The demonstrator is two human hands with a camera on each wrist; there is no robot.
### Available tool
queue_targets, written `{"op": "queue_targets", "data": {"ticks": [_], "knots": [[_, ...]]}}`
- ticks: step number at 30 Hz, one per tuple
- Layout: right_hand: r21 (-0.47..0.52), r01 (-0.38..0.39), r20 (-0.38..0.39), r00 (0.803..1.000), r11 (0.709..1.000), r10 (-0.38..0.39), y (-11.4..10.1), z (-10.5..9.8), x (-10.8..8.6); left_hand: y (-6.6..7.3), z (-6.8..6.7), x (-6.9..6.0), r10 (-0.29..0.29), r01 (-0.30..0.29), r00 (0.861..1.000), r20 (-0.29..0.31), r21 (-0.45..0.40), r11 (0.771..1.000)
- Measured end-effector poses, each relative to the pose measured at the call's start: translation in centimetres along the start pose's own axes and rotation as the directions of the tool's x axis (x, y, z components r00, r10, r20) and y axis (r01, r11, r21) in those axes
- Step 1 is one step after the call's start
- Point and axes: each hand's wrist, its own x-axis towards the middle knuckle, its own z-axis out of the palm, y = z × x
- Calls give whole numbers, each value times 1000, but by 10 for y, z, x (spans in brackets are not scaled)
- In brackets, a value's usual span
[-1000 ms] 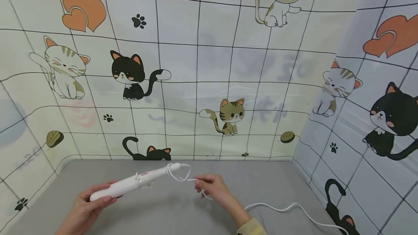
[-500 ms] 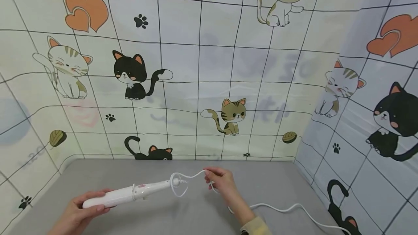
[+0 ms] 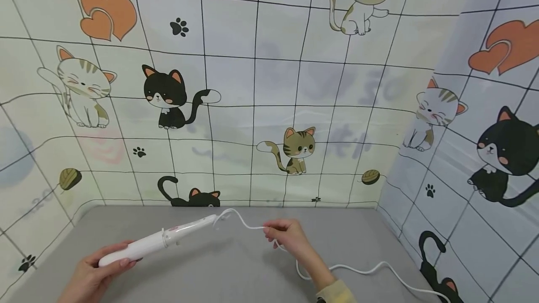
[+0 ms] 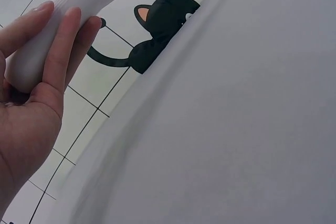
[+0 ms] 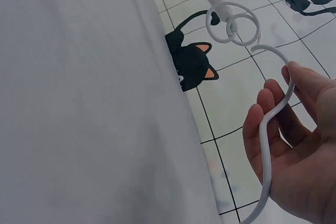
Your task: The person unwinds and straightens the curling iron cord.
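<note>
A long white corded styling wand [image 3: 157, 243] slants up to the right in the head view, with a small pink mark and tabs near its middle. My left hand [image 3: 90, 270] grips its thick rounded end, the thumb below and the fingers behind. From the thin far end runs a white cord [image 3: 248, 226], arching across to my right hand [image 3: 294, 237], which pinches it between thumb and fingertips. In the right wrist view, loops of the cord [image 5: 265, 140] hang about the wand's thin end, and its slack crosses the palm.
Under both hands lies a grey tabletop [image 3: 236, 275]. More of the cord trails over it to the lower right. Cat-printed, gridded cloth [image 3: 236, 78] stands behind the table and along both sides.
My left hand has moved left and slightly down with the wand. My right hand has moved right with the cord, so the stretch between wand and hand is longer.
</note>
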Motion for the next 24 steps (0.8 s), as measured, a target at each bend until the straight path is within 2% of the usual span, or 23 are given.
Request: {"op": "queue_targets", "data": {"ticks": [5,10,13,18,21,24], "knots": [[3,25,66,998,1000,-25,0,-2,-5,0,2,1,-16,16,1000,-17,4,1000],[-44,49,149,988,998,-42,3,-5,-7,3,7,3,-48,54,996,-73,88,995],[-59,48,175,984,997,-37,4,-5,-6,3,9,4,-45,51,998,-48,135,989],[-20,46,121,992,999,-43,-1,-2,-1,2,9,4,-20,16,1000,24,138,990],[-79,90,82,993,993,-83,-6,1,2,2,10,4,-6,-1,999,53,147,989],[-173,143,58,989,974,-135,-13,5,4,3,13,4,-2,-10,998,66,185,983]]}}
